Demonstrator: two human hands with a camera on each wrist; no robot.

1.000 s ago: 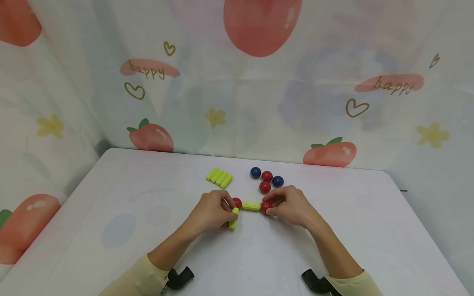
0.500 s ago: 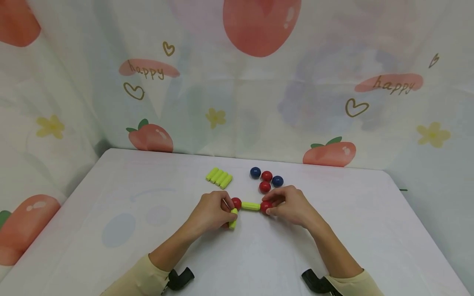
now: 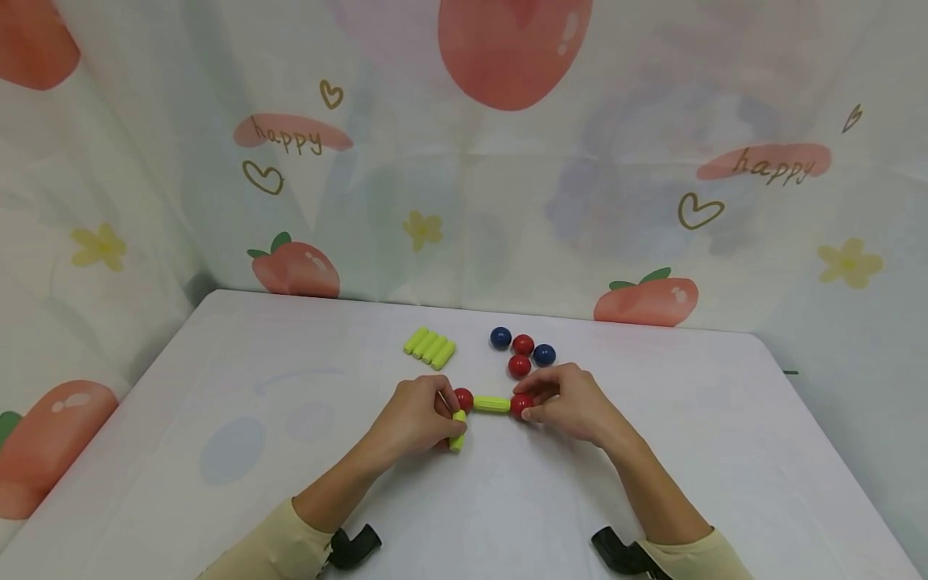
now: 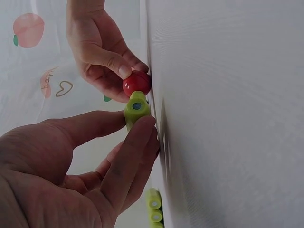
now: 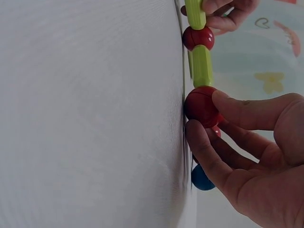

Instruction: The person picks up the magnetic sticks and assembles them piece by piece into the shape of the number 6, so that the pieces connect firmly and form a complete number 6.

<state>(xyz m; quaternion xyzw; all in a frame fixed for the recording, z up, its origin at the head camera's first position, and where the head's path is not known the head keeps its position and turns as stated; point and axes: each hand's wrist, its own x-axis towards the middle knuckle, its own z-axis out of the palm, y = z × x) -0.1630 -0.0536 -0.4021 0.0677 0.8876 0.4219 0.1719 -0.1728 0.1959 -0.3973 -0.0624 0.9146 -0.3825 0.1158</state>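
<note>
Between the hands, a yellow-green rod [image 3: 491, 404] joins two red balls, one at each end. My left hand [image 3: 415, 414] pinches a second yellow-green rod [image 3: 457, 435] between thumb and fingers. This rod's upper end meets the left red ball [image 3: 464, 399]; its near end, with a small grey disc, faces the left wrist camera. At the other end, my right hand [image 3: 569, 407] holds the right red ball [image 5: 201, 106] with thumb and fingertips. In the right wrist view the two rods and two balls form a chain, and the held rod touches the farther ball.
Several loose yellow-green rods [image 3: 429, 348] lie side by side behind my left hand. Beyond my right hand sit two blue balls, one at the back [image 3: 500, 337], and two red balls [image 3: 519, 366]. A printed cloth hangs behind the white table [image 3: 290, 354].
The rod in my left hand has shifted very slightly toward me at its near end. Both hands otherwise keep their places, and the loose pieces have not moved.
</note>
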